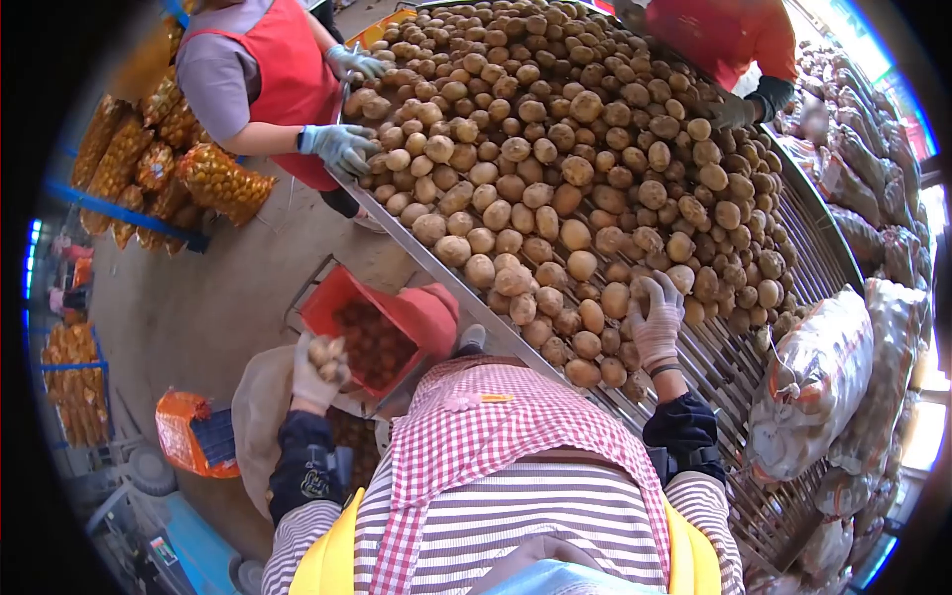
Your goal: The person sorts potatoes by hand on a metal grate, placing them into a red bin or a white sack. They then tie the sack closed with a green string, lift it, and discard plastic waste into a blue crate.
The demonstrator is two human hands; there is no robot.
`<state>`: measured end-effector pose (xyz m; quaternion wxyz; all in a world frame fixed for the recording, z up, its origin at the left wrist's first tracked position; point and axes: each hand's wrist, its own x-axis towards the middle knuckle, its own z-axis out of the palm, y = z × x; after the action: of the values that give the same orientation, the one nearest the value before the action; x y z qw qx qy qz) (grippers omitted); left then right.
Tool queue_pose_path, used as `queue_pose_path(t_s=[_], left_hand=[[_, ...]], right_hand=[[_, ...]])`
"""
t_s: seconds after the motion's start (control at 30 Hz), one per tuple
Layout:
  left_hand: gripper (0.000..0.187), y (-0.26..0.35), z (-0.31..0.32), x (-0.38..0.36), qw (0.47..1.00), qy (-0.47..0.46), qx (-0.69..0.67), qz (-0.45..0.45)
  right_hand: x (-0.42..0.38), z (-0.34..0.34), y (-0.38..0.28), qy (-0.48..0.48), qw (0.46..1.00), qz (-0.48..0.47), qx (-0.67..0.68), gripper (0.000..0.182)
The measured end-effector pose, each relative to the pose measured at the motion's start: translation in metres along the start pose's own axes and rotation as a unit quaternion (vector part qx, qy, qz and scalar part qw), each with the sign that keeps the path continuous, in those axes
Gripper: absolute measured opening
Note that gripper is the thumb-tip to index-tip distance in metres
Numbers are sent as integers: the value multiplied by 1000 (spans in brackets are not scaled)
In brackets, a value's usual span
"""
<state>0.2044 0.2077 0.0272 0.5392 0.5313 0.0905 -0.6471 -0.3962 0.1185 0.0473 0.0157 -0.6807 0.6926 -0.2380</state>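
Note:
Many brown potatoes [516, 188] cover a slatted metal sorting table [739, 382] in front of me. My right hand [655, 322], in a pale glove, rests on the potatoes near the table's close edge. Its fingers are bent and spread over them, with no potato plainly gripped. Off the table to the left, my left hand [309, 375], also gloved, is closed around a clump of small, pale-brown potatoes. That hand is beside a red crate [327, 297] with potatoes in it, above a whitish sack [260, 421] whose opening is partly hidden by my arm.
A co-worker in a red apron [288, 74] stands at the table's left side, and another in red [729, 40] works across it. Filled sacks [811, 387] line the right side. Netted potato bags [223, 183] and an orange bag [193, 436] are at left.

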Motion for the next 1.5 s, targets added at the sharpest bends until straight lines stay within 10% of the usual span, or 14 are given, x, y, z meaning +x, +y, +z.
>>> queue_pose_path(t_s=[0.1, 0.13, 0.17, 0.27, 0.33, 0.53, 0.73, 0.87, 1.0, 1.07, 1.13, 1.27, 1.4, 1.5], left_hand=[[42, 21, -155, -2, 989, 26, 144, -3], [47, 21, -192, -5, 964, 230, 135, -11], [46, 40, -277, 4, 801, 286, 523, -53], [82, 28, -227, -53, 390, 365, 809, -247], [83, 13, -133, -69, 493, 462, 726, -128], [63, -41, 35, 34, 490, 117, 730, 461], [58, -114, 223, 11, 475, -263, 630, 556], [57, -149, 257, 3, 598, -357, 587, 413], [63, -150, 264, 7, 810, -373, 452, -30], [64, -138, 283, -22, 850, -350, 372, -130], [60, -135, 288, -24, 838, -411, 256, -252], [38, -144, 260, 9, 860, -353, 285, -232], [32, -143, 257, 7, 855, -362, 293, -229], [34, -140, 259, -8, 882, -312, 295, -191]], right_hand=[[-4, -7, 7, -1, 1000, -6, -3, 50], [-5, -13, 7, -12, 1000, -10, -3, 51], [-7, -16, 6, -11, 1000, -13, -2, 53], [-12, -21, 0, 11, 999, -36, -22, 54], [-12, -19, -8, 8, 999, -37, -16, 51], [20, -2, -53, -121, 989, -81, -33, 48], [42, 41, -83, -236, 961, -20, -145, 63], [42, 64, -76, -233, 949, -7, -211, 68], [35, 7, -99, -197, 980, 21, 31, 63], [33, -4, -109, -257, 864, 36, 431, 58], [55, -18, -101, -93, 966, -140, 196, 46], [100, -3, -22, 57, 997, -42, -29, 45], [91, 28, 3, -78, 985, -33, -154, 38], [70, 36, -24, -75, 986, 3, 150, 41]])
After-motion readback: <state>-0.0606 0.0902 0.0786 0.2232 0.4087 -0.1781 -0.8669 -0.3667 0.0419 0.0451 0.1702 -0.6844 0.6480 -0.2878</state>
